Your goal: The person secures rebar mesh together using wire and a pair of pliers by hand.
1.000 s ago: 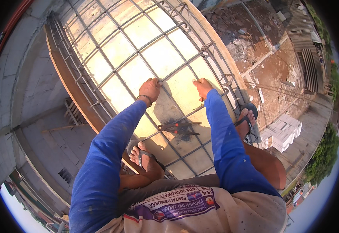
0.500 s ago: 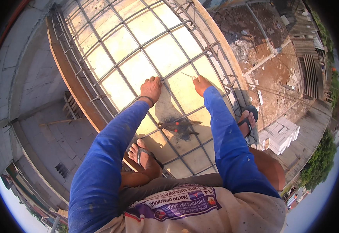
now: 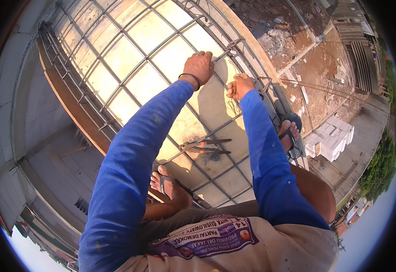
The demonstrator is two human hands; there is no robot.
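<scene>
My left hand (image 3: 199, 67) is curled into a fist at a steel bar of the rebar grid (image 3: 147, 57), close to the right-hand side; the fingertips are hidden beneath it. To its right and a little nearer, my right hand (image 3: 241, 86) has its fingers pinched together on thin tie wire. Loose strands of tie wire (image 3: 234, 107) show just below that hand. A pair of pincers (image 3: 204, 146) with partly orange handles lies on the grid between my forearms, over a dark smudge, touched by neither hand.
Pale formwork panels (image 3: 159, 79) lie under the grid. Long rebar cages run along both sides, inside wooden edge boards (image 3: 71, 97). Beyond the boards are drops: grey block walls on the left, dirt ground and a stack of white blocks (image 3: 332, 138) on the right. My sandalled feet (image 3: 167, 181) straddle the grid.
My left hand has moved right and farther away, from a mid-grid bar toward the right-hand cage. My right hand has shifted slightly, its wire now hanging below. The pincers stay put.
</scene>
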